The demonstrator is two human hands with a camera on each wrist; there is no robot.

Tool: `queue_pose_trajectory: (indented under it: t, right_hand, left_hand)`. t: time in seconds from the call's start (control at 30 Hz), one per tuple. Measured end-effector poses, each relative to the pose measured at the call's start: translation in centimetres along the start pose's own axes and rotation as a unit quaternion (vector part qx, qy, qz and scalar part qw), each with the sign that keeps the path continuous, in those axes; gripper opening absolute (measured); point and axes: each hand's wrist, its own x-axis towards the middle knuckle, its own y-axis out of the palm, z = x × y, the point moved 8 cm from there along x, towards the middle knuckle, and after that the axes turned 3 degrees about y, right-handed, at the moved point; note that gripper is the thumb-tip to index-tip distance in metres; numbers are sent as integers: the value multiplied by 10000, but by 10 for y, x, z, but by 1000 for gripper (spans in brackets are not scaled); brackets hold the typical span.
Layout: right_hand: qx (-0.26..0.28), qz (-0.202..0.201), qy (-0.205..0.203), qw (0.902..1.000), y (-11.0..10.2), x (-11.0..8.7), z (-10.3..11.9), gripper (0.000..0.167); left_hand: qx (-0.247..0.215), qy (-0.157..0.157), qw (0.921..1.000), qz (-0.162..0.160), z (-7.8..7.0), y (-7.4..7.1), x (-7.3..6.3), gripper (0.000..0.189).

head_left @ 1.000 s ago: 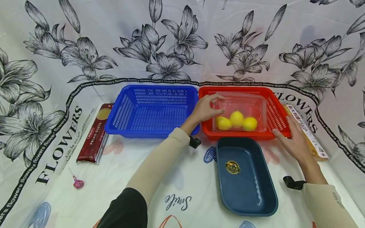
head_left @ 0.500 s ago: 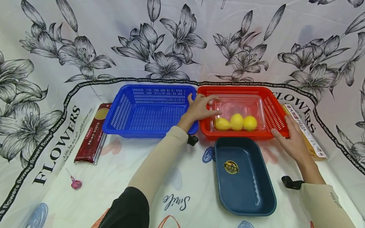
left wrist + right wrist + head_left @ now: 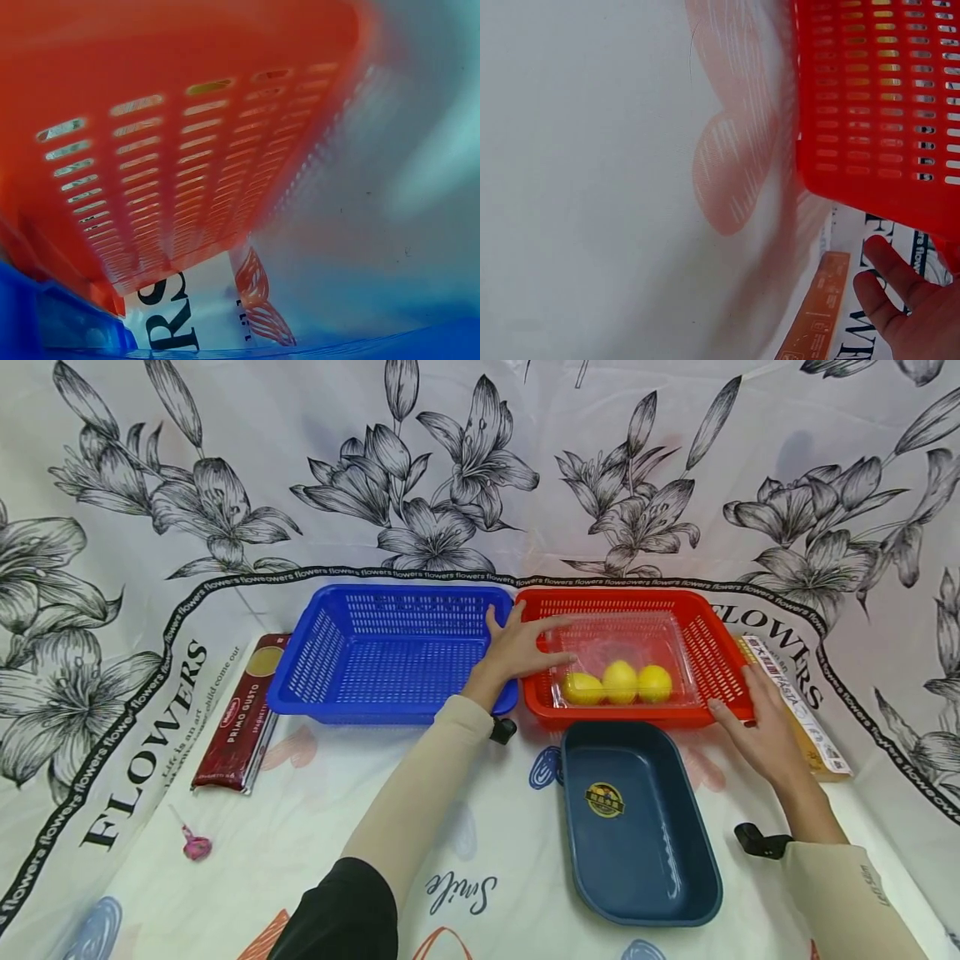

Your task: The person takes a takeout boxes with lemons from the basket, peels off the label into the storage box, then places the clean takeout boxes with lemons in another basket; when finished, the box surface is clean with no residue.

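Observation:
My left hand (image 3: 513,652) spreads its fingers over the adjoining rims of the blue basket (image 3: 288,702) and the red basket (image 3: 731,647). Its thumb and index finger reach over the clear plastic box (image 3: 622,631) in the red basket; contact is unclear. Three lemons (image 3: 619,682) show through the box along its near side. At the red basket's right end is my right hand (image 3: 765,739), thumb by the near corner, fingers along the outside. In the right wrist view its fingers (image 3: 889,270) look straight, below the basket corner. The left wrist view shows the basket's slotted wall (image 3: 180,165), without the hand.
A dark blue tub (image 3: 633,893) stands before the red basket. A yellow pasta box (image 3: 813,718) lies beyond my right hand. Left of the blue basket lies a red spaghetti pack (image 3: 240,718), with a pink lollipop (image 3: 197,846) nearer. A flowered cloth (image 3: 457,793) lies beneath everything.
My left hand has drawn back leftward from over the clear box, its fingers spreading more. The box has settled lower in the red basket. My right hand stays at the basket's right end.

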Motion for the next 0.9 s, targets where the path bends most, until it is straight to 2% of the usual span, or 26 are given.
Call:
queue_pose_trajectory:
  t: [0.2,0.37,0.5,0.63,0.9]
  right_hand:
    - [31,10,19,10000,2,1,0,82]
    - [33,63,18,10000,5,5,0,82]
    - [-5,118,6,9999,6,9,0,82]
    - [-19,182,23,9998,4,12,1,83]
    - [-20,324,102,9994,-14,14,3,78]
  left_hand:
    - [-121,-46,9999,11,4,2,0,68]
    - [-605,-278,9978,-26,11,0,-5,67]
    - [-907,-416,9950,-18,13,-8,-14,66]
    - [-1068,-431,9932,-144,11,-27,-29,64]
    - [-1555,-304,9838,-842,13,-79,-72,58]
